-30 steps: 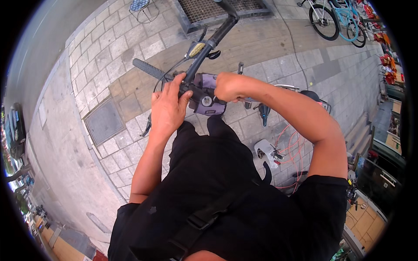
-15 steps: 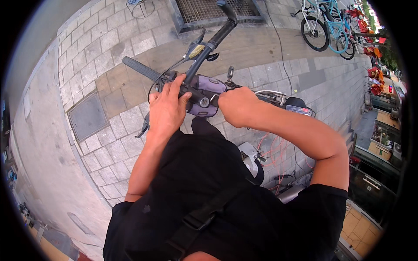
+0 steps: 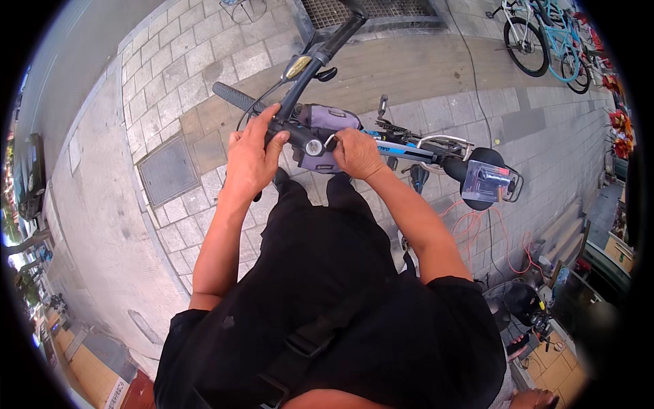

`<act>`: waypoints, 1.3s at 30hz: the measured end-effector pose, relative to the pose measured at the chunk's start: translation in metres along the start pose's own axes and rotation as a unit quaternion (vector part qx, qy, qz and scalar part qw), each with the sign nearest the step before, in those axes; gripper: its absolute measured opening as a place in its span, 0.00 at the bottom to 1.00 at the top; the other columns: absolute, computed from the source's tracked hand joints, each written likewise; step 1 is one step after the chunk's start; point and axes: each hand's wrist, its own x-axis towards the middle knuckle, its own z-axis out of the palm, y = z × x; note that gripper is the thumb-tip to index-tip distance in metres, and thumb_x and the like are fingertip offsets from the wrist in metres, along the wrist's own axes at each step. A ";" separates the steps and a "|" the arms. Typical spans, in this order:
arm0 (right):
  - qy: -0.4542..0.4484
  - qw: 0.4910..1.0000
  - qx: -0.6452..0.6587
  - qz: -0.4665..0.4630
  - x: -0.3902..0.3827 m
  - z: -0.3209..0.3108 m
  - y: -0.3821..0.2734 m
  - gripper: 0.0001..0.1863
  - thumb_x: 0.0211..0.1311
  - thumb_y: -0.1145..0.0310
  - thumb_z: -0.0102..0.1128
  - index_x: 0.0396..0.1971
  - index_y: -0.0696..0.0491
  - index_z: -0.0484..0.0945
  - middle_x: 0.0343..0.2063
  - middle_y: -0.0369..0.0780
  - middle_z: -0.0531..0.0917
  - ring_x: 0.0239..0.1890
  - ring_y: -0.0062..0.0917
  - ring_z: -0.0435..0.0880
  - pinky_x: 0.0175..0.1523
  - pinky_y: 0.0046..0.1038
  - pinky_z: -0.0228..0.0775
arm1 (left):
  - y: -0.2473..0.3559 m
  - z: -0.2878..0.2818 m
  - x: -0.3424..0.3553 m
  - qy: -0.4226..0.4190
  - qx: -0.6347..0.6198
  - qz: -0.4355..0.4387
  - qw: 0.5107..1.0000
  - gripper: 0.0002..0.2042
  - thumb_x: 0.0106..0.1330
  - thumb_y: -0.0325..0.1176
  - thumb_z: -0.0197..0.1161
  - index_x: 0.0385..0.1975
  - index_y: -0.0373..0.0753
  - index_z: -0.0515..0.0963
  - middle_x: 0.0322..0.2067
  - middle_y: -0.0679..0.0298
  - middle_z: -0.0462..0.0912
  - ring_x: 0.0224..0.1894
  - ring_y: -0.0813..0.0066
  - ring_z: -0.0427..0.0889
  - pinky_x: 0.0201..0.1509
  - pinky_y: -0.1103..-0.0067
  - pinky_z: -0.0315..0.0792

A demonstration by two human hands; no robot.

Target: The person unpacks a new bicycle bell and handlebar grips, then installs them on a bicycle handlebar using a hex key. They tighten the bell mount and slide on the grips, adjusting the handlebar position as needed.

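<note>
A bicycle stands in front of me, its dark handlebar [image 3: 310, 75] running up and away from the stem [image 3: 297, 137]. My left hand [image 3: 252, 151] grips the bar beside the stem, with the thumb near the stem's top. My right hand [image 3: 359, 154] is closed on a bent metal hex key [image 3: 331, 142]; most of it is hidden in the fist. The key's visible end lies next to the round stem cap [image 3: 313, 147]; whether it sits in a bolt I cannot tell. Beneath the stem hangs a purple and black frame bag [image 3: 334, 118].
A clear blister pack [image 3: 488, 181] lies on the black saddle [image 3: 482, 158]. Orange cable [image 3: 470, 228] coils on the paving at right. Parked bicycles [image 3: 545, 41] stand at far right, and a metal grate [image 3: 371, 12] is at the top. Part of a person [image 3: 535, 399] shows at lower right.
My right fist has turned and its elbow has come down and in toward my body. The view has shifted, bringing the saddle and blister pack fully into sight. My left hand keeps its grip.
</note>
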 end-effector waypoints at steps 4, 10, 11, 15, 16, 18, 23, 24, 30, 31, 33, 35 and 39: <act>-0.087 0.996 0.029 0.017 -0.016 -0.052 0.017 0.13 0.65 0.69 0.63 0.47 0.54 0.75 0.37 0.46 0.83 0.36 0.46 0.86 0.41 0.45 0.78 | 0.035 0.024 0.000 0.004 -0.001 -0.010 1.000 0.24 0.75 0.42 0.64 0.68 0.45 0.72 0.47 0.58 0.85 0.41 0.63 0.82 0.55 0.69 0.64; -0.103 0.973 0.202 0.036 0.000 -0.104 0.012 0.18 0.73 0.64 0.60 0.57 0.55 0.75 0.38 0.49 0.87 0.38 0.48 0.87 0.42 0.45 0.78 | 0.056 0.031 -0.002 0.013 0.003 -0.011 1.000 0.25 0.75 0.45 0.64 0.68 0.44 0.72 0.49 0.57 0.85 0.44 0.62 0.83 0.57 0.69 0.64; -0.077 0.975 0.193 0.075 0.002 -0.105 0.013 0.18 0.74 0.63 0.59 0.58 0.55 0.75 0.35 0.48 0.87 0.37 0.46 0.87 0.42 0.44 0.78 | 0.056 0.029 -0.002 0.010 0.005 -0.012 1.000 0.25 0.75 0.45 0.64 0.68 0.43 0.72 0.49 0.57 0.85 0.44 0.62 0.83 0.57 0.69 0.64; -0.014 0.914 0.287 0.285 0.016 -0.118 0.015 0.19 0.77 0.60 0.57 0.61 0.54 0.75 0.27 0.44 0.86 0.31 0.33 0.87 0.38 0.38 0.78 | 0.053 0.029 -0.008 0.020 0.012 -0.004 1.000 0.25 0.75 0.46 0.64 0.68 0.44 0.72 0.48 0.57 0.85 0.45 0.62 0.83 0.56 0.69 0.64; -0.005 0.873 0.338 0.351 0.022 -0.127 0.014 0.19 0.78 0.60 0.56 0.61 0.54 0.75 0.25 0.42 0.86 0.28 0.29 0.87 0.36 0.36 0.78 | 0.053 0.029 -0.006 0.018 0.008 -0.005 1.000 0.25 0.75 0.46 0.64 0.68 0.44 0.72 0.47 0.57 0.85 0.44 0.62 0.83 0.56 0.69 0.64; -0.011 0.813 0.432 0.391 0.033 -0.138 0.010 0.19 0.79 0.60 0.54 0.59 0.57 0.74 0.23 0.39 0.85 0.21 0.19 0.82 0.26 0.27 0.74 | 0.051 0.030 -0.006 0.020 0.007 -0.004 1.000 0.26 0.75 0.47 0.64 0.68 0.43 0.72 0.46 0.57 0.85 0.44 0.62 0.83 0.56 0.68 0.65; 0.101 0.729 0.498 0.459 0.050 -0.115 0.017 0.16 0.79 0.63 0.53 0.49 0.64 0.71 0.26 0.44 0.83 0.18 0.23 0.80 0.21 0.27 0.77 | 0.044 0.028 -0.004 0.000 0.003 -0.025 1.000 0.27 0.74 0.47 0.65 0.68 0.43 0.72 0.45 0.58 0.85 0.43 0.62 0.83 0.56 0.68 0.65; 0.126 0.711 0.503 0.474 0.053 -0.112 0.019 0.16 0.79 0.64 0.53 0.48 0.64 0.71 0.27 0.44 0.83 0.17 0.23 0.80 0.21 0.28 0.78 | 0.043 0.029 -0.004 0.002 0.001 -0.024 1.000 0.27 0.74 0.47 0.65 0.68 0.43 0.72 0.45 0.58 0.85 0.42 0.62 0.83 0.56 0.68 0.65; 0.139 0.691 0.481 0.522 0.056 -0.101 0.029 0.14 0.79 0.66 0.52 0.46 0.64 0.71 0.26 0.44 0.82 0.17 0.24 0.81 0.19 0.29 0.78 | 0.048 0.034 -0.002 0.011 0.003 -0.030 0.999 0.27 0.75 0.48 0.64 0.68 0.43 0.72 0.45 0.57 0.86 0.42 0.62 0.84 0.57 0.68 0.65; 0.129 0.692 0.479 0.525 0.057 -0.100 0.029 0.14 0.79 0.65 0.52 0.47 0.64 0.71 0.27 0.44 0.82 0.18 0.24 0.81 0.21 0.30 0.79 | 0.048 0.035 -0.001 0.006 -0.005 -0.038 0.999 0.27 0.75 0.48 0.64 0.68 0.43 0.72 0.45 0.57 0.86 0.42 0.62 0.84 0.57 0.68 0.65; 0.108 0.693 0.476 0.530 0.059 -0.101 0.030 0.15 0.79 0.64 0.53 0.48 0.63 0.71 0.29 0.44 0.82 0.20 0.24 0.81 0.23 0.31 0.79 | 0.050 0.036 0.000 0.003 -0.008 -0.043 0.999 0.27 0.75 0.48 0.64 0.68 0.42 0.72 0.46 0.56 0.86 0.42 0.62 0.84 0.58 0.68 0.65; 0.071 0.718 0.445 0.531 0.062 -0.103 0.033 0.15 0.79 0.64 0.53 0.49 0.63 0.73 0.29 0.44 0.83 0.20 0.24 0.81 0.23 0.31 0.79 | 0.050 0.036 0.001 0.008 0.003 -0.036 0.999 0.26 0.75 0.48 0.64 0.68 0.42 0.72 0.47 0.55 0.86 0.42 0.61 0.84 0.58 0.68 0.65; -0.074 0.777 0.385 0.493 0.095 -0.123 0.033 0.16 0.80 0.63 0.53 0.52 0.63 0.76 0.31 0.44 0.84 0.21 0.22 0.82 0.22 0.30 0.78 | 0.050 0.033 0.003 0.020 0.013 -0.036 0.999 0.26 0.74 0.47 0.64 0.68 0.43 0.72 0.48 0.55 0.86 0.42 0.60 0.84 0.58 0.68 0.65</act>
